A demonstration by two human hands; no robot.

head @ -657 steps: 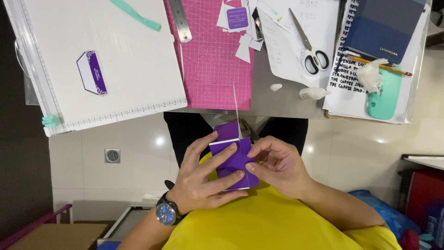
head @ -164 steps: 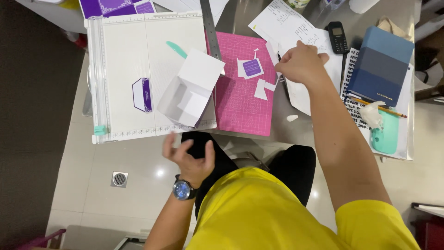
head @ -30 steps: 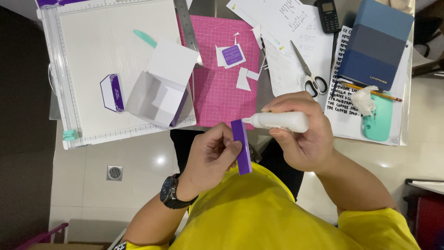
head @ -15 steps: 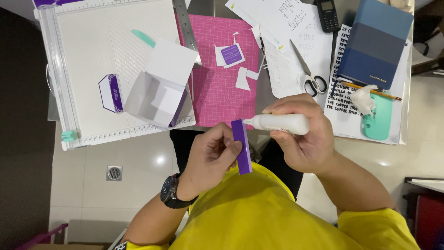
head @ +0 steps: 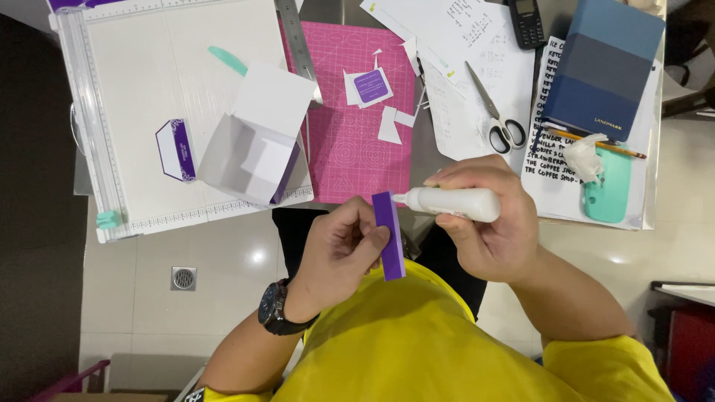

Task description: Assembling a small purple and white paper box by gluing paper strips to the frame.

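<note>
The left hand [head: 339,249] is pinching a narrow purple card strip [head: 389,235] upright; the right hand [head: 488,223] is gripping a white plastic glue bottle [head: 450,202], nozzle touching the strip's top edge. Gluing seems underway; running a steady bead down the strip looks needed.

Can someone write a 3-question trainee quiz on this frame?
1. True or false: the right hand holds scissors.
2. What does the left hand pinch?
3. The glue tube tip points at: A) mat B) strip C) phone

Key
1. False: it grips the glue tube; the scissors lie on the papers.
2. A purple strip.
3. B
</note>
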